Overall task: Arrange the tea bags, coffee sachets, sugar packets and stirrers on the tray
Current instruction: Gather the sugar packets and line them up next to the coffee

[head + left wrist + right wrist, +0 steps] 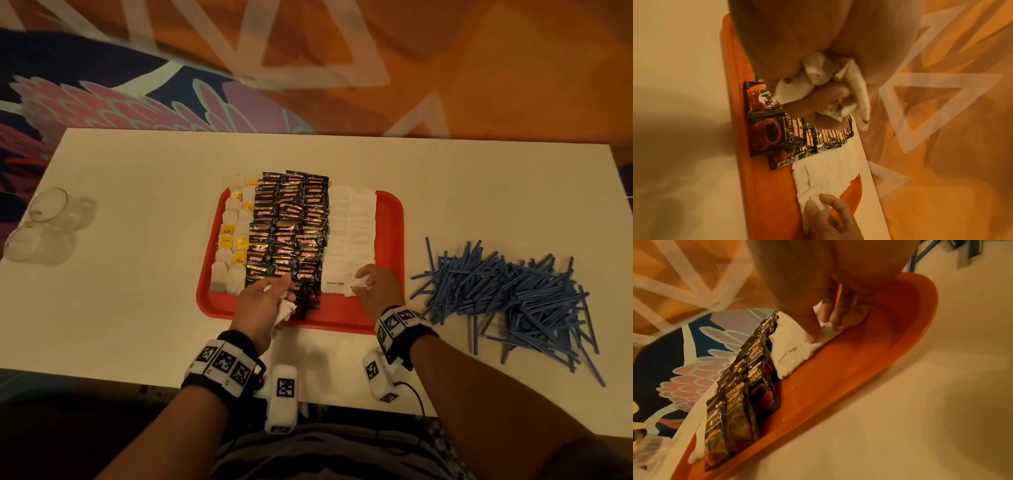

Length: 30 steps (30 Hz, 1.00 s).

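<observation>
A red tray (390,212) holds tea bags (233,240) on its left, black coffee sachets (291,226) in the middle and white sugar packets (349,233) to their right. My left hand (277,291) hovers over the tray's near edge and grips a crumpled bunch of sugar packets (828,76). At the near end of the sugar rows, my right hand (363,282) pinches one sugar packet (826,331) that lies on the tray, thumb pressed on it. The blue stirrers (507,294) lie in a loose pile on the table to the right of the tray.
Two clear glass cups (44,226) lie at the white table's (137,308) left edge. The tray's right strip (388,240) and near edge are bare red. Patterned carpet lies beyond the table.
</observation>
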### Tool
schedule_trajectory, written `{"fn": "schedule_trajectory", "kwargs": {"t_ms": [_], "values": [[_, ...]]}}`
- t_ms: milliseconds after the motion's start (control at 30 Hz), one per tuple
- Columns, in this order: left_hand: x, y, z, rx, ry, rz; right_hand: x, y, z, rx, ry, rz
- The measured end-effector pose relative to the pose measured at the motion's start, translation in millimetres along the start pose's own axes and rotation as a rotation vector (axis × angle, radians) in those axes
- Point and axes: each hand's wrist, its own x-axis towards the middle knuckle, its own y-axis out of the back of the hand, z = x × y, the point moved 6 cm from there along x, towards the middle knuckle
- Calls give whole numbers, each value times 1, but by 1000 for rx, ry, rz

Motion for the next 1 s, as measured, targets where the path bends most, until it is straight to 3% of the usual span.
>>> {"fn": "schedule_trajectory", "kwargs": {"t_ms": [133,400,600,733,867,1000], "values": [[-2,-7,8,-38,-1,-22,-10,17,-18,157,-26,2],[-11,-53,33,-48,-61,-120,-48,21,-98,346,98,-371],[-14,-76,46,-8,-66,-116,-53,43,-98,430,24,-351],[-22,-91,53,-107,-59,-148,-57,57,-97,403,-11,-382],[-24,-92,57,-81,-79,-129,-59,70,-96,671,-88,-401],[-29,-87,54,-34,-91,-212,-53,87,-93,851,-68,-310]]}}
